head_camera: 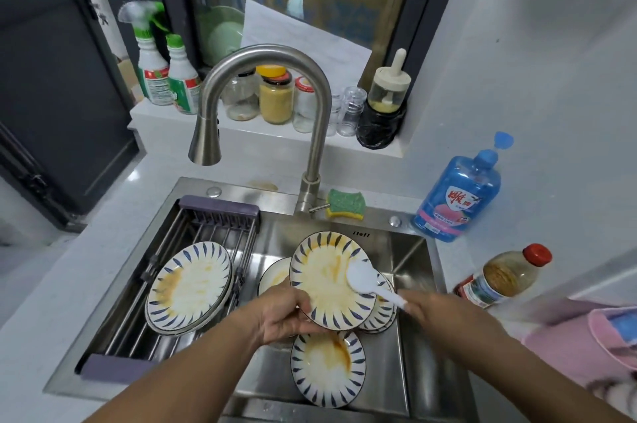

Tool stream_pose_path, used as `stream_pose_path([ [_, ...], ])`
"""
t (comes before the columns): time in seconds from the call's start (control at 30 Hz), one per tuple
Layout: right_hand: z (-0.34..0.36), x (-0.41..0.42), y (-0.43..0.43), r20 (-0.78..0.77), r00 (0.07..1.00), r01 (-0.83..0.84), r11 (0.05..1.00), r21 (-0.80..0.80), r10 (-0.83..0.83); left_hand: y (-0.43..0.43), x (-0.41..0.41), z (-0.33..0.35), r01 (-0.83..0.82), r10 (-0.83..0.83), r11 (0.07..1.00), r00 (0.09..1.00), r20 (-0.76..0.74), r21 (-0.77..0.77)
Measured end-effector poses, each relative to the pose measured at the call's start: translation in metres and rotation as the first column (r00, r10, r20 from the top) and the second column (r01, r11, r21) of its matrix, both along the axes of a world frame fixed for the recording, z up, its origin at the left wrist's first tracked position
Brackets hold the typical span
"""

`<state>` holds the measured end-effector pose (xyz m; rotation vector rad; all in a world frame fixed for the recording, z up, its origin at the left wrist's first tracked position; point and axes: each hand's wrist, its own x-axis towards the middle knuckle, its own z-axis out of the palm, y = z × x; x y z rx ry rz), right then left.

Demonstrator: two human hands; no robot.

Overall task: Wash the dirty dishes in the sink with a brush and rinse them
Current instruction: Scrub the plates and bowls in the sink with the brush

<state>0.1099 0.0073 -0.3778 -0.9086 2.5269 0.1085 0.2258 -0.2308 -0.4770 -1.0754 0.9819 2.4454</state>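
Left hand (286,315) grips plate (324,271); right hand (435,314) holds brush (362,279).

Head-worn wide view, forward and down, close over sink (241,190)

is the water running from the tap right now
No, no stream leaves the faucet spout, while the left hand holds the stained plate and the right hand holds the brush against it.
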Motion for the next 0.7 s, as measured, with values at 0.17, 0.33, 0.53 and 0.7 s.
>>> stream_pose_path([
  [0.17,0.004,0.007,-0.035,0.026,0.999,-0.034,0.989,-0.145,0.038,0.013,-0.002,0.01,0.101,-0.1,0.994,0.995,-0.027,0.03],
  [0.33,0.027,0.025,-0.027,0.03,0.982,-0.188,0.982,-0.036,0.189,0.002,0.002,0.021,0.139,-0.138,0.99,0.987,-0.081,0.008],
  [0.53,0.032,-0.005,-0.02,-0.195,0.978,-0.078,0.997,0.025,0.081,0.005,0.006,0.031,0.06,-0.046,0.995,0.986,-0.159,0.085],
  [0.7,0.018,0.023,-0.001,0.048,0.998,0.031,0.996,-0.08,-0.027,0.001,0.0,0.024,-0.124,0.121,0.992,0.979,-0.167,-0.009],
])
